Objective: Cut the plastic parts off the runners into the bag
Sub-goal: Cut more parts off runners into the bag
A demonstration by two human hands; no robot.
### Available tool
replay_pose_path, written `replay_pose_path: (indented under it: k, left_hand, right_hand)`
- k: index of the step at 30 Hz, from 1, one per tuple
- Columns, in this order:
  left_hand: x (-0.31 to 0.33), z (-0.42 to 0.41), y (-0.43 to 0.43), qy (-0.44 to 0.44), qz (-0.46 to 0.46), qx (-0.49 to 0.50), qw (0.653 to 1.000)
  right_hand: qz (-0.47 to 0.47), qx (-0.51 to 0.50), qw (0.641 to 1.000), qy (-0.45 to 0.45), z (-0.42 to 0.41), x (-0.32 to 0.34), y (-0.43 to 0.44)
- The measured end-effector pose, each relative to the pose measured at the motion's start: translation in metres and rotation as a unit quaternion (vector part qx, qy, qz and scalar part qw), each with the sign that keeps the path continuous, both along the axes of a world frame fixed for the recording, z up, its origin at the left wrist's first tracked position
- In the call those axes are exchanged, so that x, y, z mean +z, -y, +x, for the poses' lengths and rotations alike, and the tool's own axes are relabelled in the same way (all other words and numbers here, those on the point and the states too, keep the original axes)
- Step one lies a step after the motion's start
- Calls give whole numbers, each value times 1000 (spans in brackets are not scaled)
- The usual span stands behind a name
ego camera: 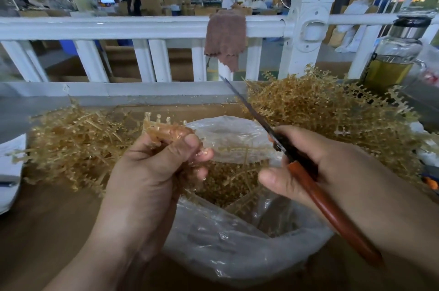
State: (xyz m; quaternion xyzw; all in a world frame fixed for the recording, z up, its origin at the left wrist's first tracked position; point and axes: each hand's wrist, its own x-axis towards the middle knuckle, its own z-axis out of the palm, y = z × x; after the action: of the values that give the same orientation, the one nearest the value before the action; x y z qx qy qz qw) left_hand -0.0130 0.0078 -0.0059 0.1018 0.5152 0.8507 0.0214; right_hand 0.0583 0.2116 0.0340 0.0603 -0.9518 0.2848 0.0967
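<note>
My left hand [152, 172] grips a bunch of amber plastic runners [166, 128] with small parts sticking up, held over the open clear plastic bag [237, 250]. My right hand [316, 162] holds scissors [308, 172] with an orange-red handle; the thin blades [244, 105] point up and away, closed together, to the right of the runner bunch and not touching it. Inside the bag lie several cut amber pieces [228, 184].
Piles of amber runners lie on the table at left [71, 141] and right [332, 110]. A white railing [142, 27] with a brown cloth [224, 39] stands behind. A glass bottle with yellow liquid [392, 58] stands at right. People work in the far background.
</note>
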Motion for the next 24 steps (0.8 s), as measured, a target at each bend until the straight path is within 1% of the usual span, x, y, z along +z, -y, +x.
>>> replay_pose_path:
  k: [3, 7, 9, 15, 24]
  left_hand:
    - [0, 0, 0, -2, 6, 11, 1000]
    - [-2, 2, -4, 2, 5, 25, 1000]
    - [-3, 2, -6, -5, 6, 24, 1000]
    - [-4, 3, -7, -20, 19, 21, 999]
    - [-4, 8, -8, -15, -10, 9, 1000]
  right_hand:
    - [35, -4, 999, 28, 3, -5, 1]
    - [11, 5, 998, 57, 8, -18, 4]
    - [7, -1, 999, 53, 8, -24, 6]
    - [54, -9, 998, 30, 10, -33, 9]
    - [48, 14, 999, 5, 14, -33, 4]
